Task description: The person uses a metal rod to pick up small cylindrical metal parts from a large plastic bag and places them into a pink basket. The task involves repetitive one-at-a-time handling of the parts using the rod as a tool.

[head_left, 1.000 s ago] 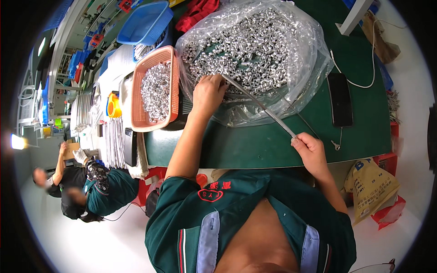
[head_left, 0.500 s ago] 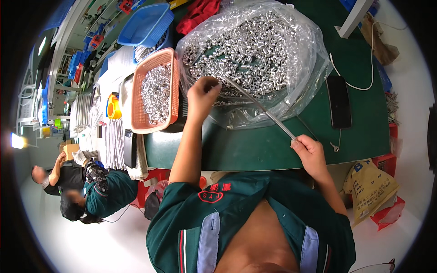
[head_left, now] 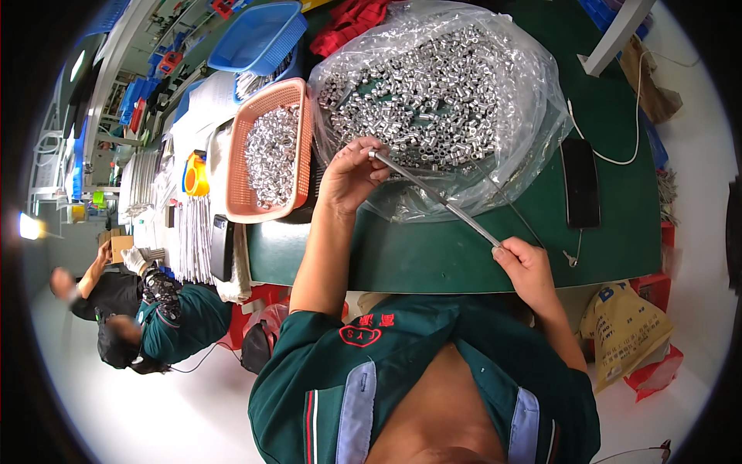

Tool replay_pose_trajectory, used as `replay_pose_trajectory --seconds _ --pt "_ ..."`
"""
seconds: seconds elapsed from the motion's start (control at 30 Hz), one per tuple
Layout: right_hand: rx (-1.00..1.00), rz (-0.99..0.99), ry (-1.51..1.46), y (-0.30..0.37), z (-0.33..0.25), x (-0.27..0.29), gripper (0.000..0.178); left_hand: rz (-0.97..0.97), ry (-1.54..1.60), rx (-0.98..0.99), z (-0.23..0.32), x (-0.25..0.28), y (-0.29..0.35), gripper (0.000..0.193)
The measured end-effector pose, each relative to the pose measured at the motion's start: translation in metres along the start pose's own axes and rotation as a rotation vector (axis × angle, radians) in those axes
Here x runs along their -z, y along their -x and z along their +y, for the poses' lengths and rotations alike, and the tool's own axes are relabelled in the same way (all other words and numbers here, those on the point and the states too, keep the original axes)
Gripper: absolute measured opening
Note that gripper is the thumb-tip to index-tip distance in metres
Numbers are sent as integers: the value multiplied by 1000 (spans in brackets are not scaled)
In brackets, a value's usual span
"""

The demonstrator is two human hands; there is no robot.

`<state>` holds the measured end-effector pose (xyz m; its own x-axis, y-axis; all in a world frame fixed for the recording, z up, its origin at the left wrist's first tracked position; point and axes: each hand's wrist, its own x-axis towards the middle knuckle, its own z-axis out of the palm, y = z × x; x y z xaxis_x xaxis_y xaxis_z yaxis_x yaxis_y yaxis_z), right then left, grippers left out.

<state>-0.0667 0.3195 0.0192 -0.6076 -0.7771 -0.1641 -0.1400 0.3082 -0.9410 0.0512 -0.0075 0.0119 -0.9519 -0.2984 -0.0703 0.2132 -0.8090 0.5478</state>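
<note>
My right hand grips the lower end of a long, thin silver metal rod, which slants up to the left over the table. At its upper end my left hand is closed, fingertips pinched at the tip on a small metal sleeve; the fingers partly hide it. Just beyond the rod lies a large clear plastic bag, spread open and heaped with small silver metal sleeves. Left of my left hand, an orange plastic basket holds more small silver pieces.
The green table curves before me. A black phone with a white cable lies at right. Blue baskets and a red cloth are at the back. Two people sit at left; a yellow sack stands below right.
My left hand has moved slightly nearer me and its fingers now meet the rod's tip. The rod's upper end has come down and left; the view has shifted slightly.
</note>
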Motion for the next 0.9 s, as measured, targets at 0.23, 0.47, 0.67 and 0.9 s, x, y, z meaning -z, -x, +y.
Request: replay_pose_trajectory --seconds 0.23,0.47,0.67,0.9 --pt "-27 13 -21 0 1 0 19 110 -227 -78 -4 -11 4 17" --pt "-28 -31 -23 1 -2 4 19 275 -341 -12 3 -17 14 16" --pt "-31 -53 29 2 -2 4 18 393 -524 9 6 -24 16 14" --pt "1 15 8 1 1 0 19 377 -622 -316 -18 -40 9 25"
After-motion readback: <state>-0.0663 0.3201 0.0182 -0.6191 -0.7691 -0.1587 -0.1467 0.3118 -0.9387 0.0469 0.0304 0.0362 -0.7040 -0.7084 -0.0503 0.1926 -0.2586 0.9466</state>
